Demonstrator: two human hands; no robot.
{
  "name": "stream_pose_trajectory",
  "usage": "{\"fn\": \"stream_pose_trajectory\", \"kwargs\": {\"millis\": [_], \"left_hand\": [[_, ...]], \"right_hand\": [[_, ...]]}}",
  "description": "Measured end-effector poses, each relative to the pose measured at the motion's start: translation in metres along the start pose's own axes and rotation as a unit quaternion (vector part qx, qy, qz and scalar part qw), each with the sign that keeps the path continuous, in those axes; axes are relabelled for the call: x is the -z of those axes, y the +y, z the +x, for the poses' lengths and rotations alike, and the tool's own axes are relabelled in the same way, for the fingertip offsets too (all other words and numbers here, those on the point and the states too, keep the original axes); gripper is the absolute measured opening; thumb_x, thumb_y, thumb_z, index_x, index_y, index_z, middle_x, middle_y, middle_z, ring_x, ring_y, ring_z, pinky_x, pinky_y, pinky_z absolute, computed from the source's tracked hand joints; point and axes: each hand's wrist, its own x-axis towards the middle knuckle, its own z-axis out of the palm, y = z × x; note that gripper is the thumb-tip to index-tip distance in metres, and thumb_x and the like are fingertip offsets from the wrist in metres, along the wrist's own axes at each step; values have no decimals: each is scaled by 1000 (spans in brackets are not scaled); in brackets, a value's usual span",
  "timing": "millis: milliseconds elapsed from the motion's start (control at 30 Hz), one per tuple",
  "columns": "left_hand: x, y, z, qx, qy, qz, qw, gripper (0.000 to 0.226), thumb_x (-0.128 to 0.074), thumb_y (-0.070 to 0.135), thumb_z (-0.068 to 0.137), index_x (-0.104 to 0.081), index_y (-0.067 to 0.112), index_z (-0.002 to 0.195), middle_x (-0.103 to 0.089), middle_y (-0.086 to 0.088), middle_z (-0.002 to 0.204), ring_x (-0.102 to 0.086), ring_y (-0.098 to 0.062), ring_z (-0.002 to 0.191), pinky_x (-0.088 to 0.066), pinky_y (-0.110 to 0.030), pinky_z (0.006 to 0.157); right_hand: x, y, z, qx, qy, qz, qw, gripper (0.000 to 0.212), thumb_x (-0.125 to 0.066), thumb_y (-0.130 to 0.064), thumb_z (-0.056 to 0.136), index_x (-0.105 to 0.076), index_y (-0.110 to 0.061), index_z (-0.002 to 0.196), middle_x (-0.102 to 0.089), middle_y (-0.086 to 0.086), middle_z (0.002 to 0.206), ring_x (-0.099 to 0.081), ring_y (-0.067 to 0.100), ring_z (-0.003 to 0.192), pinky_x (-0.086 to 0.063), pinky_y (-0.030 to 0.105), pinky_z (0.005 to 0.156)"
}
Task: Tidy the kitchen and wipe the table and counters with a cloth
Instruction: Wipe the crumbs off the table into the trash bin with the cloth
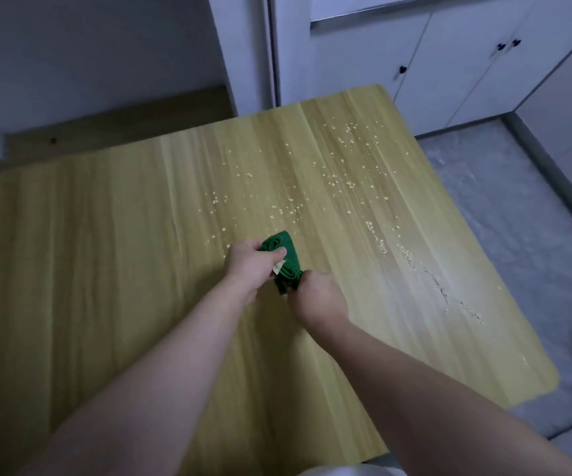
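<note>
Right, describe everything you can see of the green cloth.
The green cloth is dark, soft-looking fabric bunched into a compact folded bundle, its layered edges showing. A small pale tag sticks out by the left thumb. The left hand grips its far end, the right hand its near end, over the wooden table near scattered crumbs. Whether it touches the tabletop is unclear.

Dim, bluish indoor light throughout. A pale sheen is noted on the table (pixel 106 255) toward its right edge, so light seemingly arrives from the right. Shadows are soft and faint. Straight lines are bowed near the frame edges. Fine detail is smeared.
</note>
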Motion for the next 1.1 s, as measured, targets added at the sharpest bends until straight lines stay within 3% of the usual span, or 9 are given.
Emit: {"fn": "stream_pose_trajectory", "kwargs": {"millis": [133, 333, 500, 700, 967, 1100], "left_hand": [[78, -17, 2, -2, 69, 3, 998, 12, -79, 10, 79, -70, 11, 87, -75, -12, 89, -74, -27, 79, -63, -42, 74], [176, -29, 14, 4, 150, 57, 987, 12, -79, 12, 81, -69, 9, 88, -72, -10, 84, -71, -22, 73, -57, -26, 56], [220, -36, 42, 17, 177, 72, 981, 18, -78, 13, 83, -68, 8, 98, -72, -10, 90, -72, -23, 78, -59, -29, 63], [207, -48, 74, 17, 143, 90, 985, 10, -73, 11, 87, -67, 9, 96, -71, -9, 89, -70, -23, 80, -61, -38, 76], [139, -26, 94, -4, 89, 51, 995, 10, -69, 6, 90, -66, 8, 99, -72, -12, 93, -69, -22, 78, -56, -30, 67], [87, -7, 105, -17, 61, 56, 996, 8, -71, 10, 89, -66, 14, 91, -72, -11, 95, -71, -27, 87, -60, -44, 83]], "right_hand": [[-45, -58, -12, 29, -29, 5, 999, 20, -53, -28, 95, -66, -13, 94, -58, 3, 74, -61, 26, 67, -48, 32, 55], [-112, -138, -13, 65, -81, 19, 994, 17, -53, -26, 98, -64, -15, 90, -61, 3, 77, -62, 25, 68, -50, 33, 58], [-147, -180, -1, 71, -104, 23, 992, 18, -51, -21, 97, -66, -12, 101, -68, 9, 96, -68, 29, 82, -54, 33, 65], [-153, -171, 21, 56, -90, -1, 994, 22, -46, -18, 96, -66, -11, 101, -66, 9, 97, -68, 30, 86, -55, 36, 71], [-103, -130, 56, 37, -46, -11, 998, 20, -48, -21, 95, -66, -13, 95, -61, 7, 83, -65, 31, 79, -53, 34, 65], [-68, -95, 76, 19, -22, 5, 1000, 20, -49, -21, 93, -67, -13, 96, -62, 8, 86, -65, 31, 81, -51, 34, 64]]}}
